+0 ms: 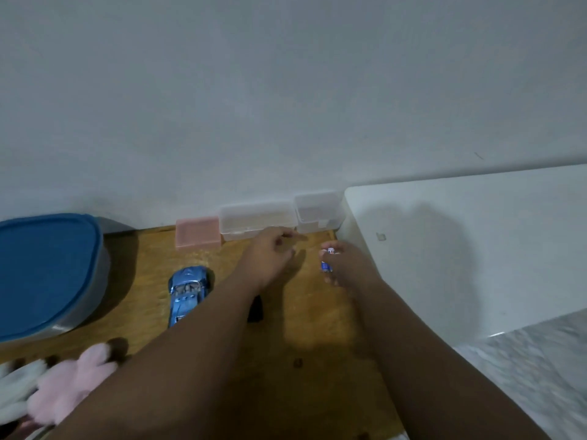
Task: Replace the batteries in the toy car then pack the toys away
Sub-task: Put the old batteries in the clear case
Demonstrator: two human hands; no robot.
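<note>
Pink plush toy [70,389], fuzzy and soft, lies at the tabletop's [305,338] near left corner. Right hand [344,265] fingers [327,249] close around small blue-and-white batteries [326,265] near the far right corner. Left hand [270,257] fingers [293,236] are loosely spread, empty, just before a clear plastic box [257,222]. Left of that forearm, the glossy blue toy car [187,292] rests on brown wood.

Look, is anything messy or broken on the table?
Nothing looks broken or spilled. The blue toy car sits upright on the wooden table, the three small boxes line the wall, and the plush toys lie at the near edge. The right hand holds batteries.
</note>
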